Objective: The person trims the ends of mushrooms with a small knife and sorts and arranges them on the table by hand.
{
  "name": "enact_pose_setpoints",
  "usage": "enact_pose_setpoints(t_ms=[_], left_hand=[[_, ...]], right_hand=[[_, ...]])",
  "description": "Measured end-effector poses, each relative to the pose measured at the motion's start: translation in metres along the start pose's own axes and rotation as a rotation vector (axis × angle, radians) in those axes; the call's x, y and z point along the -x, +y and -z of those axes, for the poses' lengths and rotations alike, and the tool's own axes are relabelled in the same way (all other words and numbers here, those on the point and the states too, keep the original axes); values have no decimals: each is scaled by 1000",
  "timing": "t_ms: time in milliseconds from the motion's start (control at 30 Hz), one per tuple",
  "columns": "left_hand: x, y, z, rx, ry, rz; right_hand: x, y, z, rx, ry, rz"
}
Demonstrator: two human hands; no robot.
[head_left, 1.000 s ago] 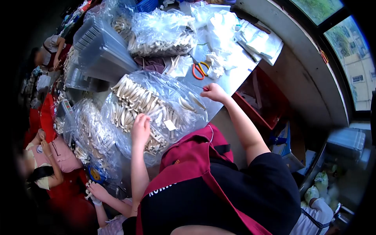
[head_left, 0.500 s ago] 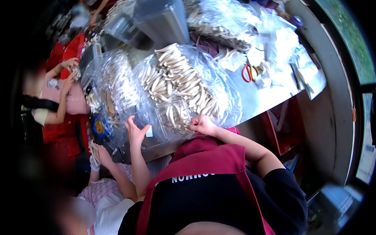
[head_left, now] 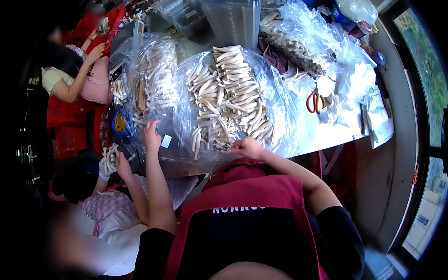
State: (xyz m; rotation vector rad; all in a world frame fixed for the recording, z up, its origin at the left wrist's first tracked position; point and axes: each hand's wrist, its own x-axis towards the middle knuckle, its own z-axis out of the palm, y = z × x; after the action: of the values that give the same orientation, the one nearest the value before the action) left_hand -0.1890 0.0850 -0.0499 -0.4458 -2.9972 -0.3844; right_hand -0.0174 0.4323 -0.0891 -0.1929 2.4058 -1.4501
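Observation:
Long pale mushrooms (head_left: pixel 238 88) lie heaped on a clear plastic bag (head_left: pixel 280 109) in front of me. My left hand (head_left: pixel 152 136) is raised at the near left of the heap, its fingers stretched out. Close to it is a white label (head_left: pixel 166 141), seemingly on a clear plastic lid whose edges are hard to make out. My right hand (head_left: pixel 248 148) is closed in a pinch at the heap's near edge. A small reddish spot shows at its fingertips; what it grips cannot be made out. A few mushrooms (head_left: pixel 196 142) lie between my hands.
Tall clear containers (head_left: pixel 233 23) stand behind the heap. More bagged mushrooms (head_left: pixel 158 70) lie left, others (head_left: pixel 298 39) at the back right. Scissors (head_left: pixel 316 102) rest on the right. A co-worker's gloved hand (head_left: pixel 104 169) holds mushrooms at lower left; another person works farther back.
My view has shifted, so the table appears farther right. My left hand's fingers have come closer together beside the label. My right hand stays pinched at the near edge.

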Motion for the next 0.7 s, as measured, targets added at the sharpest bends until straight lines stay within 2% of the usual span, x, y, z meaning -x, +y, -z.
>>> enact_pose_setpoints(t_ms=[67, 100, 167, 233, 367, 433, 533, 600, 700], left_hand=[[-3, -5, -8, 17, -78, -2], [-1, 1, -15, 18, -76, -6], [6, 22, -35, 26, 219, 82], [13, 32, -53, 32, 230, 94], [26, 105, -69, 126, 202, 42], [21, 134, -64, 218, 171, -109], [7, 176, -58, 358, 71, -342], [-6, 201, -58, 476, 10, -427], [-24, 235, -59, 451, -51, -515]], right_hand=[[-1, 1, 30, 36, 54, -151], [-5, 9, 42, 120, 134, -130], [-15, 19, 65, 242, 272, -111], [-26, 26, 82, 298, 383, -139], [-47, 23, 97, 512, 361, -273], [-52, 30, 93, 628, 224, -448], [-44, 31, 93, 622, 209, -448], [-37, 38, 95, 630, 227, -416], [-25, 35, 100, 401, 311, -303]])
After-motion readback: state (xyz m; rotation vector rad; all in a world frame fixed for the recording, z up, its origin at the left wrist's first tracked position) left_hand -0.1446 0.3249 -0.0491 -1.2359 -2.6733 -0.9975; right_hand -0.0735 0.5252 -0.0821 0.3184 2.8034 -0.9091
